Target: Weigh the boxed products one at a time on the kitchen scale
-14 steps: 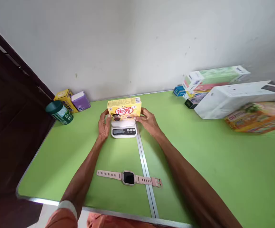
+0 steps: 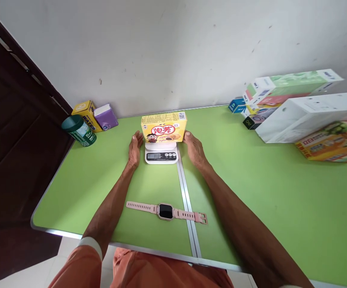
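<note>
A yellow snack box [image 2: 164,129] stands on its long edge on the white kitchen scale [image 2: 161,158], its printed front facing me. The scale's display is lit, but its digits are too small to read. Just off the box's left end is my left hand [image 2: 135,150], open, with fingers extended. My right hand [image 2: 194,149] is at the right end, thumb by the box's edge and the other fingers partly hidden; it looks loosely open. Nearer to me, a pink smartwatch [image 2: 165,212] lies stretched flat across the table's metal seam.
On the left of the green table [image 2: 89,180] stand a green canister [image 2: 80,131], a yellow box [image 2: 87,116] and a purple box [image 2: 106,117]. Several cartons are grouped at right, including a white box [image 2: 305,116] and an orange box [image 2: 332,142]. A wall runs behind.
My hands have eased apart from the ends of the yellow box, which now rests on the scale by itself. The whole view has shifted slightly.
</note>
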Available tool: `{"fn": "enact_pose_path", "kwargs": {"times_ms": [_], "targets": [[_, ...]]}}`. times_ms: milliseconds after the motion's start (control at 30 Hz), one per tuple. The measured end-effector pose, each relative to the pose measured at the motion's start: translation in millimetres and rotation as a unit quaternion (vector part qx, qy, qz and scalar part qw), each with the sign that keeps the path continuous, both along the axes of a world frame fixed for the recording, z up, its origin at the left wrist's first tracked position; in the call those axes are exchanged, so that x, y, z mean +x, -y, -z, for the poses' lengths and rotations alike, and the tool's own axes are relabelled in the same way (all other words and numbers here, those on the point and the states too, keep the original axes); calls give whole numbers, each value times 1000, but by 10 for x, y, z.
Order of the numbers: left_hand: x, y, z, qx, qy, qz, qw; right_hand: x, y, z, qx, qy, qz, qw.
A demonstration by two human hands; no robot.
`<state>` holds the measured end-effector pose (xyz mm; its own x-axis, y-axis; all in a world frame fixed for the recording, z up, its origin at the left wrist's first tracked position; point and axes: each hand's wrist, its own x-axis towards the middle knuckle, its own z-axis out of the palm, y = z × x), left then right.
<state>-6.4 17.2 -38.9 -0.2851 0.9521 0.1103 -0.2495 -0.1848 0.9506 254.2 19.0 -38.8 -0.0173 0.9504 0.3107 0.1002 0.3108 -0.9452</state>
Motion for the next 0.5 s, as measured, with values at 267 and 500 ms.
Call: {"fn": "enact_pose_path", "kwargs": {"times_ms": [267,500], "targets": [[56,85,-70,34,-71,42,996,-63,140,-265,19,55,-18,998],[127,198,-182,67,-141,44,987,-39,126,-244,39,116,-14,992]]}}
